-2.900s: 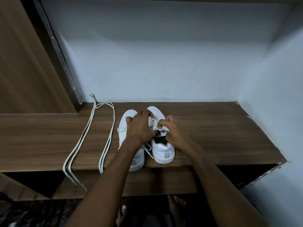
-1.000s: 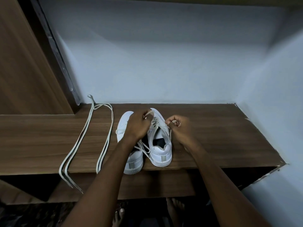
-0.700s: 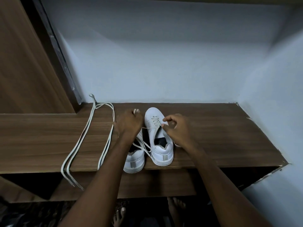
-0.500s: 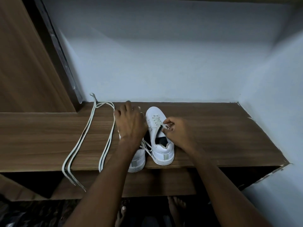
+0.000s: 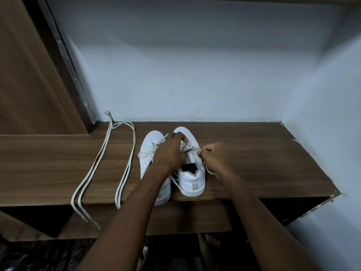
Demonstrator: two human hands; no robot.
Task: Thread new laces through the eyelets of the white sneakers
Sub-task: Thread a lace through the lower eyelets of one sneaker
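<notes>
Laces (image 5: 103, 165) lie loose at the left of the wooden shelf (image 5: 263, 159), two long pale strands running from the back wall to the front edge, with their tips hanging over it. I take these for the spare pair, and nothing holds them. Just right of them stand the two white sneakers, side by side and touching, toes toward the wall and heels toward me.

On the left sneaker (image 5: 149, 153) I see a lace crossing loosely over the tongue, its ends slack. My left hand (image 5: 170, 153) reaches across it, fingers curled down onto the upper eyelets of the right sneaker (image 5: 192, 178); it seems to pinch the lace there, though its own back hides the fingertips. My right hand (image 5: 214, 155) is fisted beside that shoe's collar, thumb and forefinger pinching a strand that runs taut toward the eyelets, and a loop of lace shows below the wrist. The two hands are close but not touching.

By my reading, the right sneaker is partly laced, with crossings visible near the toe and the upper rows in hand. I cannot tell which eyelets remain empty. The left sneaker looks unfinished, and the spare pair on the shelf has yet to be used.
</notes>
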